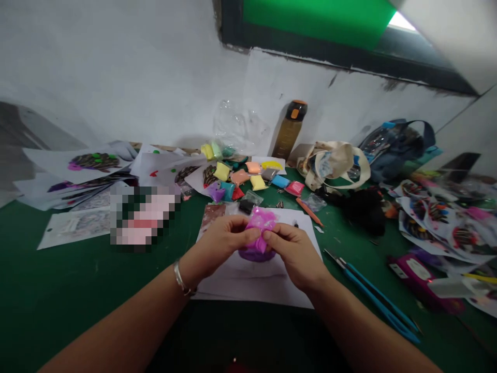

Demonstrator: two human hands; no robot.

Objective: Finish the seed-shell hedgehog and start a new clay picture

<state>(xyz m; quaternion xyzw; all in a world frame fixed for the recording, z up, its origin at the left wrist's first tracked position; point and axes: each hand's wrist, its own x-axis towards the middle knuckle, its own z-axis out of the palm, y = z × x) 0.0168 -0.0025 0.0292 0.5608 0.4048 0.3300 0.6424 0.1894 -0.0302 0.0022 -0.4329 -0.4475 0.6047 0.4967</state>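
Between my two hands is a bright pink packet (261, 219) in clear plastic, its contents looking like soft modelling clay. My left hand (229, 235) pinches its left side with thumb and fingers. The right side is pinched by my right hand (293, 251), the two thumbs almost meeting in front. Just below the packet a round purple thing (256, 255) shows, partly covered by the packet and fingers; its kind I cannot make out. Under both hands lie white paper sheets (240, 286) on the green table (171, 331).
Several colourful clay packets (239, 177) lie behind my hands. A bottle (289, 132) stands against the wall. Blue tweezers (378, 298) and an orange pen-like stick (310, 211) lie to the right. Decorated papers (89, 160) are piled left; a cloth bag (334, 163) sits at the back.
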